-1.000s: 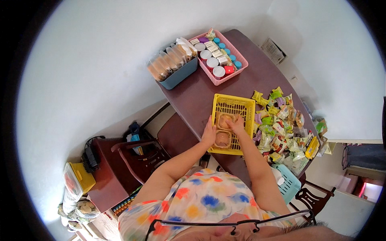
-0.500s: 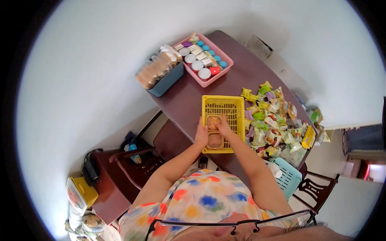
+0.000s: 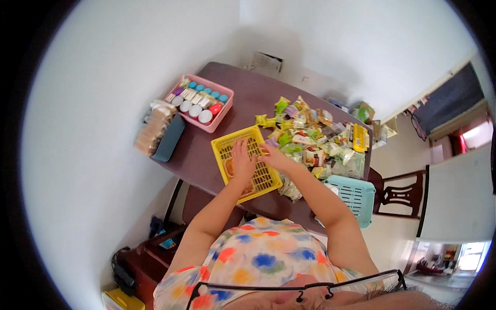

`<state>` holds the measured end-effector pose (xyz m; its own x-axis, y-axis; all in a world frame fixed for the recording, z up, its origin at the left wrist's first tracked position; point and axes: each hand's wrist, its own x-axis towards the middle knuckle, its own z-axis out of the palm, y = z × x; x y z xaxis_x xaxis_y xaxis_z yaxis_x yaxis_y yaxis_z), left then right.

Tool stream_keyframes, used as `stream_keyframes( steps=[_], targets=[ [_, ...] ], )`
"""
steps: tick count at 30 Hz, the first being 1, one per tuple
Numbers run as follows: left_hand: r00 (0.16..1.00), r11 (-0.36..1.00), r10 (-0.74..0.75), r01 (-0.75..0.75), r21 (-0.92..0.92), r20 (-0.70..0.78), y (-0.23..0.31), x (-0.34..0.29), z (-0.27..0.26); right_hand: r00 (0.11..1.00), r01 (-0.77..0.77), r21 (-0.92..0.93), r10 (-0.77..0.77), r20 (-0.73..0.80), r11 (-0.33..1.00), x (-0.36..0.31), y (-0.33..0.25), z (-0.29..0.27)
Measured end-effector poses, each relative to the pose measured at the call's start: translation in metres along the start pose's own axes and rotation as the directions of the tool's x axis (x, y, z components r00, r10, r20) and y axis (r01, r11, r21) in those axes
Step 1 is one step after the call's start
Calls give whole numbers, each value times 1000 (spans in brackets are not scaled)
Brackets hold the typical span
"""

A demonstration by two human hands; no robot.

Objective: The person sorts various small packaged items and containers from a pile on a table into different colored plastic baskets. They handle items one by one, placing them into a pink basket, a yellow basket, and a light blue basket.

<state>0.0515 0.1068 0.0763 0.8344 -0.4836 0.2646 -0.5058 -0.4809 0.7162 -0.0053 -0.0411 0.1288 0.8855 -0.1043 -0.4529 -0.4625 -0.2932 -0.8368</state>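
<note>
The yellow slatted basket (image 3: 264,179) lies on the table in front of me. Along its left side are brown baked goods (image 3: 248,190) in clear packs, partly hidden by my left hand (image 3: 243,159). That hand reaches over the basket with its fingers stretched out, holding nothing that I can see. My right hand (image 3: 273,157) is at the basket's right rim, its fingers apart and reaching slightly inward. Just beyond it spreads a heap of wrapped snacks (image 3: 312,155) in green, yellow, purple and white.
At the back left stand a pink basket (image 3: 227,106) of jars and small packs and a blue-grey bin (image 3: 169,138) of packaged goods. A light teal basket (image 3: 365,204) sits at the table's right edge, near a dark wooden chair (image 3: 400,194). A yellow pack (image 3: 360,137) lies by the snacks.
My hands have come off the packed baked goods. The left has moved over the basket's middle, the right to its right rim. The view has turned, and the basket appears slanted.
</note>
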Motion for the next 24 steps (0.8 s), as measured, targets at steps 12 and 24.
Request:
stream_keyframes(
  steps=[12, 24],
  targets=[
    [908, 954, 270, -296, 37, 320, 88, 83, 102, 906, -155, 147, 200, -372, 977, -86, 60, -210],
    [798, 865, 281, -451, 220, 533, 108, 182, 244, 781, -275, -382, -27, -624, 882, 50, 205, -310]
  ],
)
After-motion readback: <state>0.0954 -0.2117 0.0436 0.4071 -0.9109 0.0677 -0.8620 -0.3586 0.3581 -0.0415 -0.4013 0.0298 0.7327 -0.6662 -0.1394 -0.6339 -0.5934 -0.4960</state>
